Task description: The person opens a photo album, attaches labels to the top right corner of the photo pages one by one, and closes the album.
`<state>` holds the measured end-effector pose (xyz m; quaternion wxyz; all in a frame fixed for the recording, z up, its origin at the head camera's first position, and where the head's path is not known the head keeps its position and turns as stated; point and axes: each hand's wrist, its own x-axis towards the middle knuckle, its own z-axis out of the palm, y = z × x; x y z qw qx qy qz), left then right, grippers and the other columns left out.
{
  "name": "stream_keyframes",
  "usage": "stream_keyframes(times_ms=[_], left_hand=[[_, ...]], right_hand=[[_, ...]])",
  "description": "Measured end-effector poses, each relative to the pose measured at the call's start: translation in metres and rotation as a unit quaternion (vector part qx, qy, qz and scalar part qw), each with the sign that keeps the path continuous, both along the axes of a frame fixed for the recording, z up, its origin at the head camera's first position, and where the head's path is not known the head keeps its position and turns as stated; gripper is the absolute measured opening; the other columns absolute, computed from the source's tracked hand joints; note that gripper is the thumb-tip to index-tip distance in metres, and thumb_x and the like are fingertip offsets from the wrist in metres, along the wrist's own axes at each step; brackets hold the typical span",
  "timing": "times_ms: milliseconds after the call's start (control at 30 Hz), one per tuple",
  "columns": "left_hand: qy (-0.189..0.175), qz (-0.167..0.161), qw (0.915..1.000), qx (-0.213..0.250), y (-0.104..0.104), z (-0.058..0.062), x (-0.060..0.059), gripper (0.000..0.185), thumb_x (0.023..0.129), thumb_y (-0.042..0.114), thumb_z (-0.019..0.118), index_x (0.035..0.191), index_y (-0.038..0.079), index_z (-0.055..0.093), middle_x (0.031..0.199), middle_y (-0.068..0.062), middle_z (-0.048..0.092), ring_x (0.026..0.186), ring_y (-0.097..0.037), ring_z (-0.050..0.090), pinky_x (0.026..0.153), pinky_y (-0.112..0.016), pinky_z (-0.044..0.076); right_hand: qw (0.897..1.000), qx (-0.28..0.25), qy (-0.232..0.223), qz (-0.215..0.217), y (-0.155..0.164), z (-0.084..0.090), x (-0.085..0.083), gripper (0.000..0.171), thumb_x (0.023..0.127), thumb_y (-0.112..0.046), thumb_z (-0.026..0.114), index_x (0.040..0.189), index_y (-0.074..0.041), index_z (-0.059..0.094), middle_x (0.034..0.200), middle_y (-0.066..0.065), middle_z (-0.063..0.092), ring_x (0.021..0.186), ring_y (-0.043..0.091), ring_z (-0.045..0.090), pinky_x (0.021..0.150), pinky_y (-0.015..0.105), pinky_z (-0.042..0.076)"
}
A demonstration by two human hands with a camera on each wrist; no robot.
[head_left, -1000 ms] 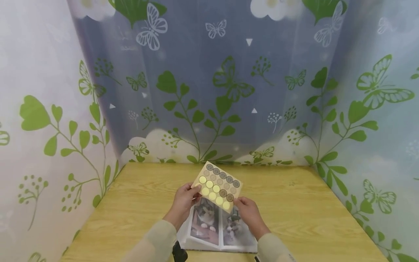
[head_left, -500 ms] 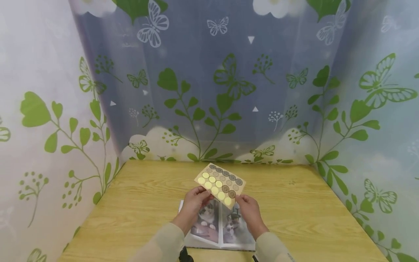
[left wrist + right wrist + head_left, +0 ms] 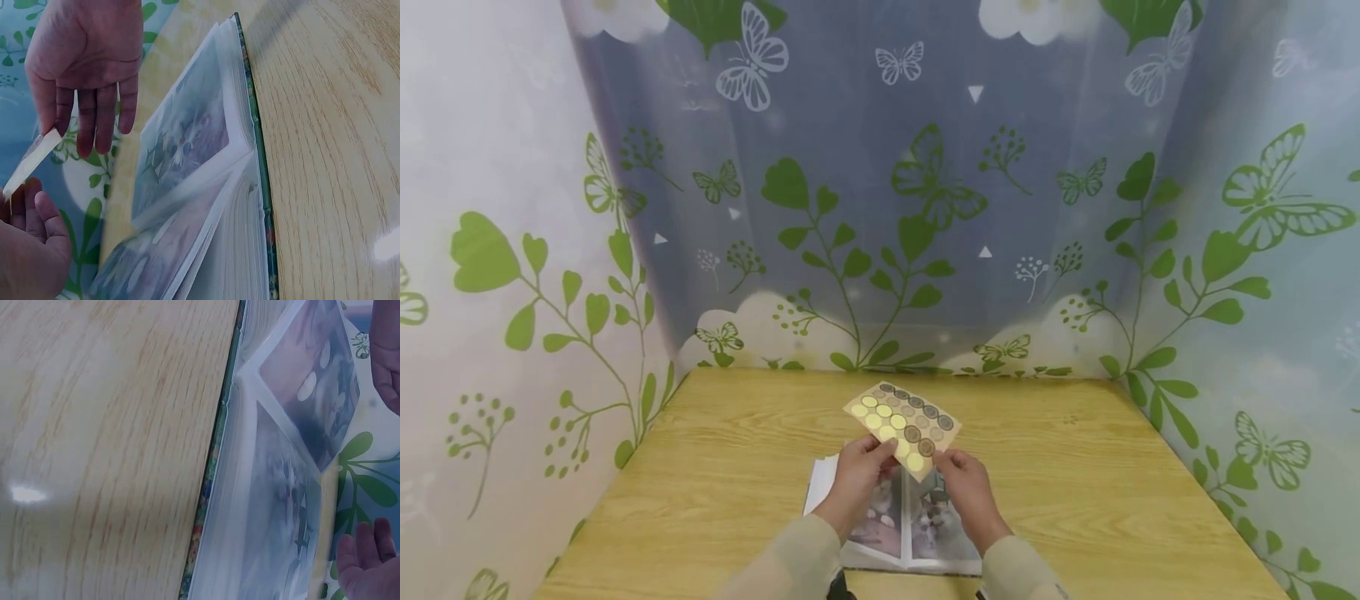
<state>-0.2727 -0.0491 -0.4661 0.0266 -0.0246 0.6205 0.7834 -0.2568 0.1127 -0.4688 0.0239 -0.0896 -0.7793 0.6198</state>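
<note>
In the head view a cream sticker sheet (image 3: 895, 410), with rows of round yellow, brown and dark grey stickers, is held tilted above an open photo album (image 3: 943, 533). My left hand (image 3: 857, 479) pinches its lower left edge, thumb on top. At the lower right corner my right hand (image 3: 968, 490) pinches it between thumb and finger. The left wrist view shows the sheet (image 3: 32, 159) edge-on, between the right hand (image 3: 87, 69) and the left hand (image 3: 34, 244). Beneath lies the album (image 3: 187, 150), cat photos in its clear sleeves. Only parts of both hands show in the right wrist view.
The album rests on a wood-grain table (image 3: 722, 467). Patterned curtains (image 3: 880, 192) with leaves and butterflies stand at the table's back and sides. A dark object (image 3: 838, 587) shows at the lower edge by the left sleeve.
The left hand has slid rightward along the sheet's lower edge, closer to the right hand. The sheet has shifted slightly right and leans flatter. The album stays in place.
</note>
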Motion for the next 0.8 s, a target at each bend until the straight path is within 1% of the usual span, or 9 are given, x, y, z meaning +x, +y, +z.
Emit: stream_keyframes(times_ms=[100,167,233,300,400,533,633,700,800], left_hand=[[0.0,0.001,1.0,-0.009,0.001,0.0,0.002,0.028,0.098,0.013,0.061,0.115,-0.009,0.064,0.086,-0.005,0.07,0.072,-0.012,0.061,0.071,-0.029,0.055],[0.001,0.009,0.9998,-0.017,0.001,-0.001,0.002,0.028,0.098,0.013,0.061,0.114,-0.01,0.064,0.085,-0.005,0.068,0.07,-0.011,0.059,0.069,-0.028,0.054],[-0.001,0.019,0.9995,-0.024,0.001,0.0,0.002,0.027,0.097,0.012,0.062,0.112,-0.01,0.065,0.083,-0.005,0.067,0.069,-0.011,0.058,0.067,-0.026,0.053],[-0.005,0.027,0.9992,-0.03,0.0,0.001,0.002,0.026,0.097,0.013,0.062,0.111,-0.009,0.066,0.081,-0.005,0.066,0.069,-0.011,0.058,0.066,-0.025,0.052],[-0.01,0.031,0.999,-0.032,-0.002,0.002,0.003,0.027,0.096,0.012,0.062,0.112,-0.009,0.066,0.081,-0.005,0.067,0.068,-0.011,0.058,0.065,-0.024,0.051],[-0.011,0.024,0.9992,-0.032,-0.002,0.002,0.004,0.028,0.097,0.012,0.062,0.114,-0.01,0.065,0.082,-0.004,0.069,0.068,-0.011,0.06,0.065,-0.024,0.052],[-0.007,0.013,0.9991,-0.04,-0.002,0.001,0.003,0.029,0.097,0.013,0.062,0.114,-0.01,0.065,0.08,-0.004,0.069,0.068,-0.011,0.059,0.064,-0.024,0.051],[-0.007,0.004,0.9988,-0.047,-0.001,0.0,0.003,0.029,0.097,0.014,0.062,0.113,-0.01,0.066,0.08,-0.004,0.069,0.068,-0.011,0.059,0.064,-0.025,0.051],[-0.006,-0.014,0.9987,-0.048,0.0,-0.002,0.002,0.03,0.098,0.014,0.061,0.115,-0.01,0.064,0.086,-0.008,0.072,0.072,-0.011,0.063,0.07,-0.03,0.054]], right_hand=[[1.0,0.018,-0.007,0.013,0.0,0.0,0.001,0.03,0.101,-0.028,0.055,0.09,0.0,0.063,0.099,0.01,0.063,0.093,0.026,0.054,0.077,0.037,0.045],[0.999,0.037,0.002,0.012,0.0,-0.001,0.001,0.032,0.101,-0.028,0.056,0.102,0.003,0.066,0.108,0.013,0.065,0.102,0.03,0.058,0.084,0.043,0.049],[0.997,0.073,0.027,-0.001,0.002,-0.002,0.001,0.036,0.1,-0.027,0.057,0.116,0.005,0.064,0.117,0.019,0.065,0.111,0.036,0.058,0.092,0.05,0.049],[0.989,0.13,0.065,-0.018,0.004,-0.002,0.001,0.044,0.099,-0.026,0.059,0.129,0.006,0.057,0.125,0.024,0.061,0.116,0.04,0.057,0.096,0.054,0.048],[0.963,0.23,0.136,-0.025,0.006,-0.001,0.001,0.05,0.098,-0.023,0.062,0.137,0.006,0.051,0.133,0.027,0.055,0.122,0.044,0.053,0.1,0.057,0.044],[0.908,0.341,0.244,0.009,0.004,0.004,-0.001,0.043,0.093,-0.022,0.07,0.129,0.0,0.062,0.129,0.021,0.059,0.119,0.041,0.055,0.098,0.057,0.045],[0.869,0.388,0.304,0.037,-0.001,0.007,-0.004,0.031,0.091,-0.023,0.073,0.116,-0.005,0.072,0.119,0.014,0.065,0.11,0.036,0.06,0.094,0.055,0.048],[0.858,0.4,0.318,0.048,-0.003,0.008,-0.004,0.026,0.09,-0.024,0.074,0.11,-0.008,0.075,0.112,0.009,0.067,0.104,0.032,0.062,0.091,0.052,0.049],[0.858,0.405,0.31,0.056,-0.006,0.009,-0.005,0.023,0.09,-0.027,0.074,0.107,-0.013,0.077,0.104,0.003,0.068,0.097,0.026,0.062,0.087,0.049,0.05]])
